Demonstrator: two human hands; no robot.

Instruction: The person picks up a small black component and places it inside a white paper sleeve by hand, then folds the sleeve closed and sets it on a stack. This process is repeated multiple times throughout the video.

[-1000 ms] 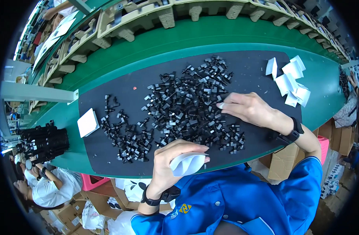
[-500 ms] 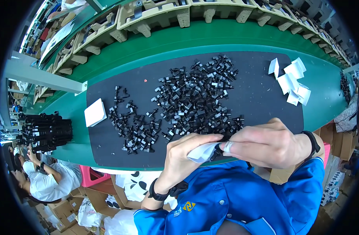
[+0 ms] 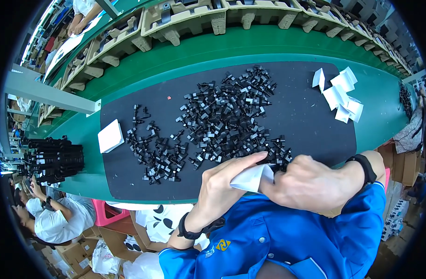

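Left hand [image 3: 221,182] clamped on white paper [image 3: 252,178], right hand [image 3: 310,183] with grip unclear, trays [image 3: 194,24] holding dark parts [image 3: 166,13]

There are two hands, one left hand [image 3: 221,182] and one right hand [image 3: 310,183], with two black wristbands [image 3: 364,168] and one curled white paper [image 3: 250,178]. Two heaps of small black parts [image 3: 227,116] hold too many to count. One white paper stack [image 3: 111,136], one red scrap [image 3: 169,98] and at least four folded white papers [image 3: 334,96], overlapping, complete the worktop's [image 3: 385,111] count.

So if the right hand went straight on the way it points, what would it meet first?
The white paper in the left hand, likely; the right hand seems to touch it, though depth is unclear.
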